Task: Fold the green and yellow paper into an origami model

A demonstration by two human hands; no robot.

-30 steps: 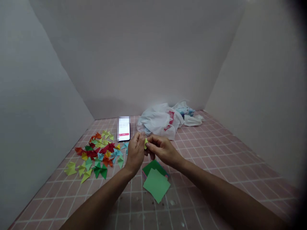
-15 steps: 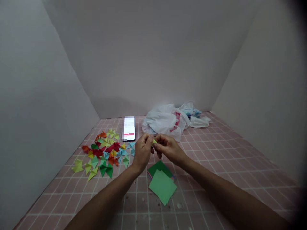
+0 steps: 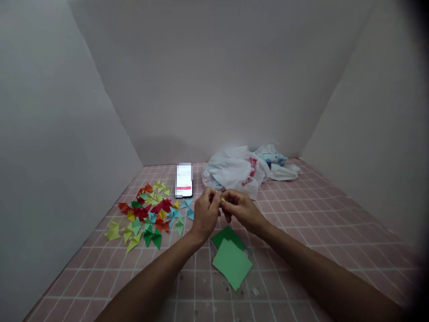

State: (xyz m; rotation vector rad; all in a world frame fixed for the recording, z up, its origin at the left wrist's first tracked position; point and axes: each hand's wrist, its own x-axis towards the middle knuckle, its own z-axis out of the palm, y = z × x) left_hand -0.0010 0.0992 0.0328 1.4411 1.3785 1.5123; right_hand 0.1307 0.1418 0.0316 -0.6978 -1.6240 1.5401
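My left hand [image 3: 207, 212] and my right hand [image 3: 241, 209] meet near the middle of the table, both closed. Pinched between their fingertips is a small piece of yellow paper [image 3: 222, 199], mostly covered by the fingers, so its folded shape does not show. Just below the hands lies a stack of square paper [image 3: 228, 235], dark green on top with other colours at its edges. Light green squares [image 3: 232, 264] overlap its near side. Left of my left hand, several folded paper cranes [image 3: 162, 205] in red, orange, yellow, green and blue are spread in a loose group.
A phone [image 3: 184, 180] with a lit screen stands behind the cranes. White plastic bags [image 3: 234, 170] with red print lie crumpled at the back, beside a blue and white packet [image 3: 273, 158]. Pale walls enclose the pink tiled-pattern surface [image 3: 318, 223]. Small scraps [image 3: 256, 290] lie near the front.
The whole scene has shifted right in view as the head turned slightly left. Less of the yellow paper shows between my fingertips now; both hands keep their hold on it.
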